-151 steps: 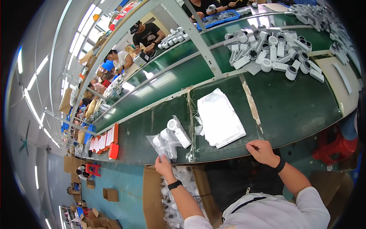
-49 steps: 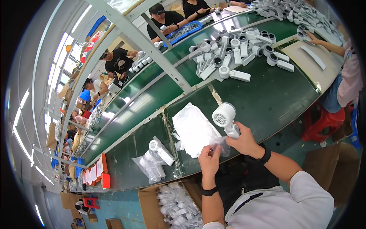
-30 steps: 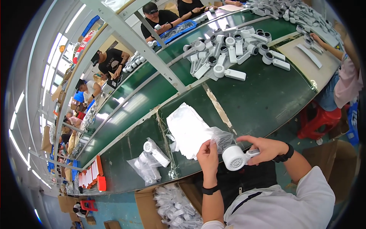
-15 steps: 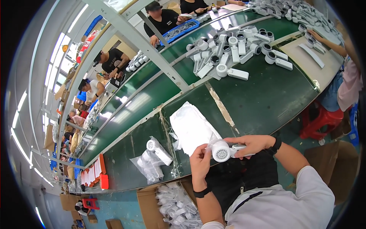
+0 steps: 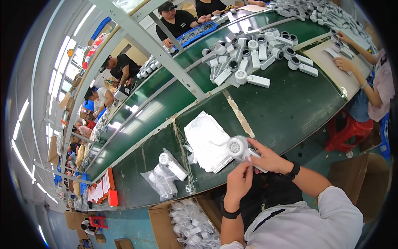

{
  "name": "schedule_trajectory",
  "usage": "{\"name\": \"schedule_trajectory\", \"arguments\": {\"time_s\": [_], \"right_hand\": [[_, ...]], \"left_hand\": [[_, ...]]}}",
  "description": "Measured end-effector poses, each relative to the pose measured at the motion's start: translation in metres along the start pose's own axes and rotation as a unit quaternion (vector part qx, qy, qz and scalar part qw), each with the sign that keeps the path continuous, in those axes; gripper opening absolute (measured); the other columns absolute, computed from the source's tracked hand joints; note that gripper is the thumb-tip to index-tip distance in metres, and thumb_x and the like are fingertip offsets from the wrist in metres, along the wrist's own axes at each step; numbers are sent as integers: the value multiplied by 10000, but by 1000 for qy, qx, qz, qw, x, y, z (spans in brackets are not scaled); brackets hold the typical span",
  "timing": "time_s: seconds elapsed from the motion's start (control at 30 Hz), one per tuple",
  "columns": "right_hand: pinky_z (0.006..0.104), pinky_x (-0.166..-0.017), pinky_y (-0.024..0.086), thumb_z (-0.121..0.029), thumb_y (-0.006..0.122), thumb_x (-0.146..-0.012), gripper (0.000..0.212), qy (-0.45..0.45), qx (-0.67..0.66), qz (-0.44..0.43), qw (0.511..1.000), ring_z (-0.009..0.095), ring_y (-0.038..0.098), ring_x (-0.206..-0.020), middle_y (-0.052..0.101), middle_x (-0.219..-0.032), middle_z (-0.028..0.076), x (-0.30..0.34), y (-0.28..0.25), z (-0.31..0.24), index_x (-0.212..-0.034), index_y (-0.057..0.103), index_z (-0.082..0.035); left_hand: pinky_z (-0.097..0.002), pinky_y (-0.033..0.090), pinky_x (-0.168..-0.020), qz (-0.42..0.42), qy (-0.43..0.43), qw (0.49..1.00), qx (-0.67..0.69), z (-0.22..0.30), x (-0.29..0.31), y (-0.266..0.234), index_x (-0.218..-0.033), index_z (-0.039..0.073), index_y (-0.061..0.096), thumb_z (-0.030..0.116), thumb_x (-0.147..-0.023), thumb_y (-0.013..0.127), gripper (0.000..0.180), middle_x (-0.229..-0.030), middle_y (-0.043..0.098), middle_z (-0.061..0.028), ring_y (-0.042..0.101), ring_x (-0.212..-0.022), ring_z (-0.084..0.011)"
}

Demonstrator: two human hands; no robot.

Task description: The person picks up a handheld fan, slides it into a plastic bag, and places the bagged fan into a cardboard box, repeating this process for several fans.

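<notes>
A white handheld fan (image 5: 236, 147) with a round grille is held over the near edge of the green bench. My right hand (image 5: 268, 158) is closed around its handle. Clear film, seemingly a plastic bag (image 5: 249, 154), covers the fan's head and hangs toward the handle. My left hand (image 5: 239, 181) is closed just below the head, fingertips pinching the film. Beyond the fan lies a stack of white plastic bags (image 5: 205, 139). To the left, a few bagged fans (image 5: 170, 166) rest on the bench.
A pile of unbagged fans (image 5: 253, 54) spreads across the far side of the bench. Below the near edge stands a cardboard box (image 5: 159, 222) of bagged fans. A metal post (image 5: 174, 66) rises beyond the bench. A co-worker's hand (image 5: 344, 64) is at the right, over a board.
The fan has risen and moved away from me, its head now turned up within the film. My left hand has dropped from beside the head to below it.
</notes>
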State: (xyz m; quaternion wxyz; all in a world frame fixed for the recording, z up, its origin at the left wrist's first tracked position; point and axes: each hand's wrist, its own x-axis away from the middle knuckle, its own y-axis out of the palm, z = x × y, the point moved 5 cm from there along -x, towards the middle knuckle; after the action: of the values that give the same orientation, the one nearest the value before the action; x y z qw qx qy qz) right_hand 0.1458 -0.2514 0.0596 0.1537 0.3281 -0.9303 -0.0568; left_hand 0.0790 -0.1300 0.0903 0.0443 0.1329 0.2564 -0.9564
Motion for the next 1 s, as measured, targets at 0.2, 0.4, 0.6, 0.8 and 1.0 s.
{"name": "schedule_trajectory", "arguments": {"time_s": [0.2,0.4,0.6,0.8,1.0], "right_hand": [[252,-812,473,-159,590,-952,724,-109,-92,71,987,104,574,-978,601,-1165,105,-12,2,9,-1522,148,-99],[269,-744,476,-147,553,-947,659,-187,-67,53,979,118,589,-835,624,-1018,99,-8,16,15,-1506,207,-98],[325,-743,488,24,527,-816,293,-328,160,219,905,305,628,-858,633,-953,173,12,33,-19,-1080,648,-18],[306,-605,490,63,589,-792,203,-354,219,259,872,269,634,-678,648,-866,157,12,18,-35,-971,666,8],[313,-549,495,30,654,-764,134,-460,307,181,813,289,632,-620,656,-770,138,23,45,-23,-896,669,9]], "left_hand": [[-211,439,-565,-82,-48,990,104,3,14,16,-943,-5,608,5,-855,661,103,-696,586,-14,513,-613,-47],[-331,469,-916,136,-187,900,369,-45,21,13,-1357,78,385,74,-947,523,433,-1281,492,-88,511,-1138,-182],[-348,493,-886,64,-212,812,540,-53,31,42,-1456,155,272,234,-999,501,517,-1336,482,-54,550,-1134,-209],[-297,486,-587,-12,-163,795,583,-64,43,16,-1361,104,401,307,-955,583,489,-1131,584,-70,609,-830,-171],[-332,516,-724,197,-114,789,571,-69,51,-32,-1253,26,487,181,-912,658,413,-1111,619,-87,622,-892,-193]]}}
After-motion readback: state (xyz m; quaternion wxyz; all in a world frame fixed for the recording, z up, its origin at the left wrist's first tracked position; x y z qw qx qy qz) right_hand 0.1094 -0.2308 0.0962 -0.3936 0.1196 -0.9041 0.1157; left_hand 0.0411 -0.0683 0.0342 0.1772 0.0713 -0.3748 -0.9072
